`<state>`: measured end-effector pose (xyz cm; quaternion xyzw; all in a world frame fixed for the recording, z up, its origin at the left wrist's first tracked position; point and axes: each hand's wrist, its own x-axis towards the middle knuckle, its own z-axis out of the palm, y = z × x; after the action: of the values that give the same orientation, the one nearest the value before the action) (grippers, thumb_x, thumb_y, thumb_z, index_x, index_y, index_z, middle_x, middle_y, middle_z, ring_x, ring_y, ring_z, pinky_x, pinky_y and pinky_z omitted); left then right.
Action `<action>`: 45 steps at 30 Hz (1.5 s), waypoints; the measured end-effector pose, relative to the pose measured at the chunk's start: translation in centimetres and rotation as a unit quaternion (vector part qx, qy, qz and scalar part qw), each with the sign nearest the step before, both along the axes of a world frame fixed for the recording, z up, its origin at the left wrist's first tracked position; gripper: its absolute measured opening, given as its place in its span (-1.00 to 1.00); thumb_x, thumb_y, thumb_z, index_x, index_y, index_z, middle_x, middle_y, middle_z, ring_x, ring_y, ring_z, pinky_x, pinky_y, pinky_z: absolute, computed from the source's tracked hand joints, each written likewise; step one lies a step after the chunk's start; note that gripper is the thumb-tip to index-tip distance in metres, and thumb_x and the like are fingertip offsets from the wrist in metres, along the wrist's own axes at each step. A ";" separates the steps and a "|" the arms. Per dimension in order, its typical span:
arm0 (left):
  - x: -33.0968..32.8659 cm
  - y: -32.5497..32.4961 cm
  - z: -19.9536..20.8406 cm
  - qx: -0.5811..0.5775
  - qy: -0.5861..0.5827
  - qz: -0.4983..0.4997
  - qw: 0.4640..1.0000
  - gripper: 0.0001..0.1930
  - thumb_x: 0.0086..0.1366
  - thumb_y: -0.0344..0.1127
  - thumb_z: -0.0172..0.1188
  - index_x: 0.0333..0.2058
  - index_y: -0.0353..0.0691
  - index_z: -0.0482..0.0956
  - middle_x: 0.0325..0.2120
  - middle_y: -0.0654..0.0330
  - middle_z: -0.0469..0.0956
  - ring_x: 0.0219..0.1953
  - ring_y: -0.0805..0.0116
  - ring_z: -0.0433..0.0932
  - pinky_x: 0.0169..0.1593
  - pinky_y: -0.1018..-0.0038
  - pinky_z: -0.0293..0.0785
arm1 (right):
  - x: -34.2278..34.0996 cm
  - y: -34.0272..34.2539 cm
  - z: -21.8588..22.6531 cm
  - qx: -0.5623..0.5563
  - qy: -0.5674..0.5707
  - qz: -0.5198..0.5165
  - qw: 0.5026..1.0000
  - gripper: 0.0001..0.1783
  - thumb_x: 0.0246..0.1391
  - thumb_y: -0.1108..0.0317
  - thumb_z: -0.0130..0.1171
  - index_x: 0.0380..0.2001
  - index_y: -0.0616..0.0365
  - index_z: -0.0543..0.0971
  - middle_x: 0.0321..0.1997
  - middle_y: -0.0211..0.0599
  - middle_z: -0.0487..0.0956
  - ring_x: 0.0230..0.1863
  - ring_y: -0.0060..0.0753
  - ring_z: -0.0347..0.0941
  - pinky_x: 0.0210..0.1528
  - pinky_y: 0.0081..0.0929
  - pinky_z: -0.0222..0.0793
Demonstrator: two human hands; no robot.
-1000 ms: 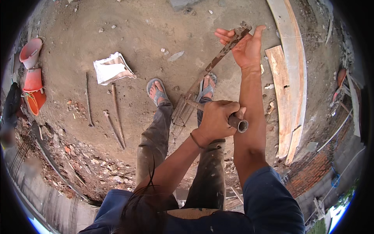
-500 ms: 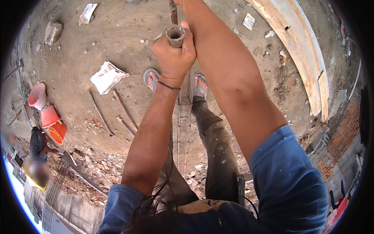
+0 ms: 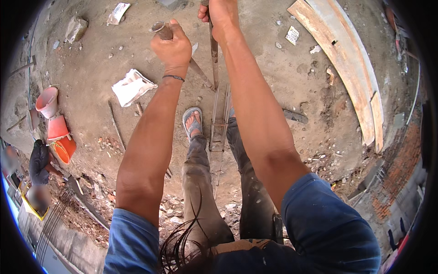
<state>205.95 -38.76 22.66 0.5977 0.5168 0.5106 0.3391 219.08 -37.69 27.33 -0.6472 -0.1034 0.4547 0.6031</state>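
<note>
My left hand [image 3: 172, 48] is wrapped around a metal pipe [image 3: 200, 73], whose hollow upper end sticks out above the fist. The pipe slants down to the right toward a narrow ladder-like rebar cage [image 3: 217, 137] that runs between my legs. Farther up, my right hand [image 3: 221, 20] grips a dark metal bar [image 3: 214, 61], nearly upright in the picture; its lower end meets the cage close to the pipe's end. Whether they are hooked to the cage, I cannot tell. My sandalled left foot [image 3: 193, 122] stands just left of the cage. The right foot is mostly hidden by my forearm.
A white sack [image 3: 132, 86] and a thin stick [image 3: 116, 123] lie on the dirt at left. Beyond them are a pink bucket [image 3: 47, 102], orange buckets [image 3: 64, 148] and a crouching person [image 3: 40, 164]. Long boards [image 3: 349, 59] lie at right; rubble [image 3: 93, 187] is near.
My left hand has moved left and up, tilting the pipe away from the bar. My right hand has come further into view. The view has shifted slightly, and my right foot is now mostly hidden.
</note>
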 end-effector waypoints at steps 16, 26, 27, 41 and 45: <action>-0.9 -1.2 0.4 0.045 -0.014 -0.050 0.998 -0.59 0.40 -0.35 0.19 -0.66 -0.31 0.38 -0.74 0.36 0.39 -0.69 0.57 0.29 -0.59 0.45 0.17 | -6.8 -14.4 4.7 0.129 -0.072 -0.066 0.987 -0.35 0.26 -0.15 -0.05 -0.64 0.22 0.51 -0.66 -0.22 0.52 -0.58 -0.39 0.42 -0.43 -0.46 0.28; -1.5 -3.4 2.0 0.009 -0.091 -0.101 0.991 -0.60 0.37 -0.36 0.21 -0.67 -0.31 0.39 -0.79 0.28 0.36 -0.68 0.52 0.27 -0.58 0.40 0.13 | -6.0 -16.6 5.8 0.159 -0.049 -0.067 0.984 -0.22 0.31 -0.27 -0.17 -0.62 0.28 0.51 -0.66 -0.19 0.48 -0.57 -0.37 0.39 -0.43 -0.40 0.25; -1.5 -3.4 2.1 0.012 -0.078 -0.077 0.994 -0.59 0.37 -0.36 0.21 -0.67 -0.31 0.39 -0.80 0.27 0.36 -0.69 0.51 0.27 -0.58 0.39 0.13 | -6.0 -16.7 5.7 0.161 -0.053 -0.063 0.983 -0.20 0.31 -0.29 -0.19 -0.61 0.28 0.51 -0.66 -0.19 0.47 -0.57 -0.37 0.39 -0.43 -0.40 0.25; -10.7 2.2 0.5 -0.140 -0.232 0.028 0.962 -0.60 0.49 -0.27 0.08 -0.58 -0.25 0.33 -0.77 0.31 0.25 -0.75 0.51 0.27 -0.68 0.50 0.17 | -16.6 -28.3 8.0 0.194 -0.209 0.113 0.952 -0.18 0.27 -0.38 -0.05 -0.54 0.26 0.61 -0.53 -0.16 0.62 -0.47 -0.25 0.49 -0.28 -0.20 0.33; -10.1 -2.2 3.6 -0.131 -0.226 -0.007 0.965 -0.60 0.46 -0.27 0.15 -0.60 -0.19 0.35 -0.78 0.37 0.19 -0.75 0.53 0.23 -0.67 0.48 0.07 | -12.2 -27.1 10.2 0.141 -0.068 0.203 0.967 0.06 0.25 -0.55 -0.41 -0.59 0.28 0.62 -0.50 -0.08 0.67 -0.46 -0.20 0.49 -0.18 -0.24 0.28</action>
<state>195.82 -40.95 26.31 0.4203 0.4851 0.5581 0.5259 206.91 -64.80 37.55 -0.5508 -0.3362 0.5033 0.5747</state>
